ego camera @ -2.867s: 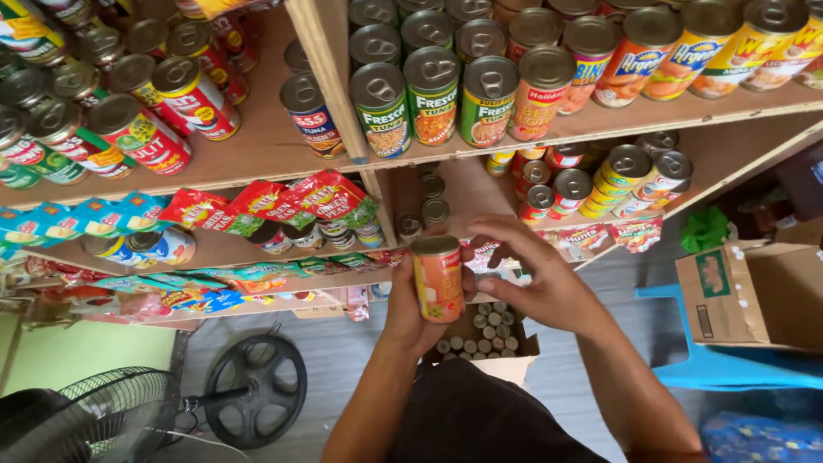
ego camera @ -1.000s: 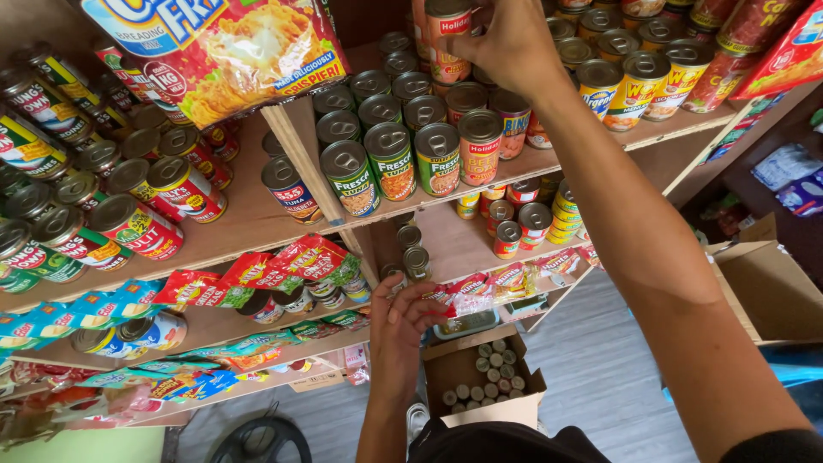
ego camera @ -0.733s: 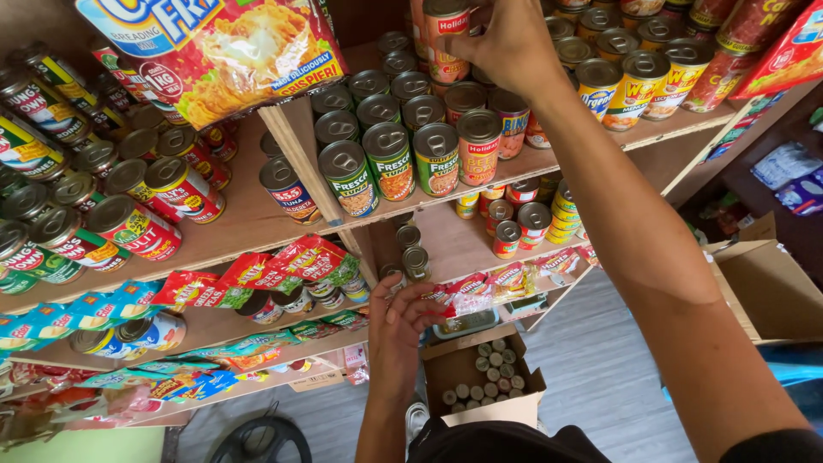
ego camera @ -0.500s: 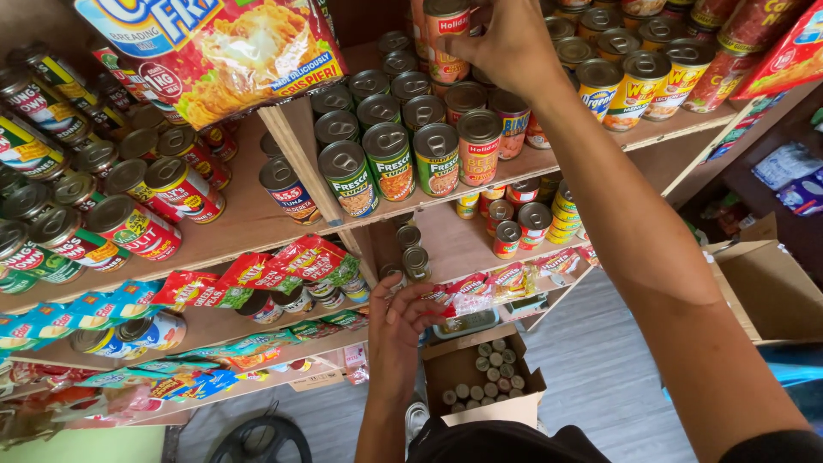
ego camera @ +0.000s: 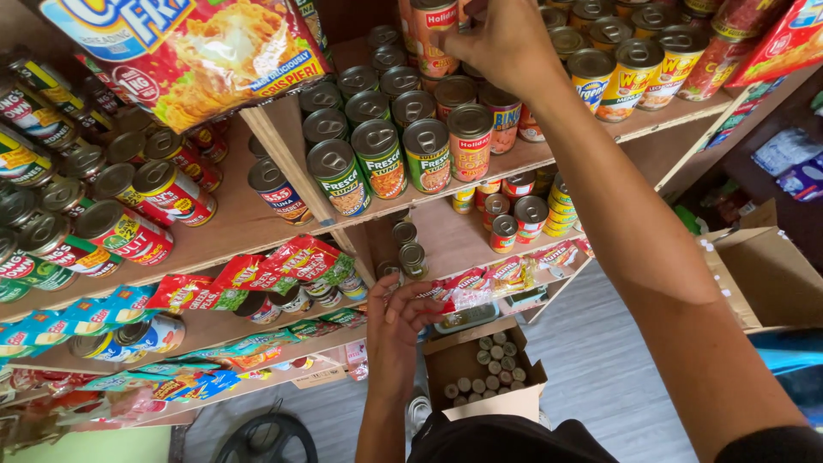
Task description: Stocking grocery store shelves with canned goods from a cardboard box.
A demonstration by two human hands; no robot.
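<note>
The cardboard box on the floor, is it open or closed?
Open. The cardboard box has its flaps folded out, and round can tops show inside, below the left hand.

The can (ego camera: 433, 30) in the right hand (ego camera: 506, 43) wears an orange-red label with a pale band and a silver rim. On the wooden shelf (ego camera: 249, 219), pale tan and plain, the front cans (ego camera: 381, 159) have green labels with yellow and white patches and grey metal lids; the can beside them (ego camera: 470, 141) is red and orange. Cans to the right (ego camera: 630, 77) are yellow with red. The big bag (ego camera: 193, 51) overhead is red, with golden-brown fried pieces pictured and a blue-and-yellow top. Small sachets (ego camera: 300, 261) below are red with green edges; others (ego camera: 51, 317) are light blue. The cardboard box (ego camera: 484, 390) is brown, holding grey round tops. The floor (ego camera: 600, 369) is grey.
</note>
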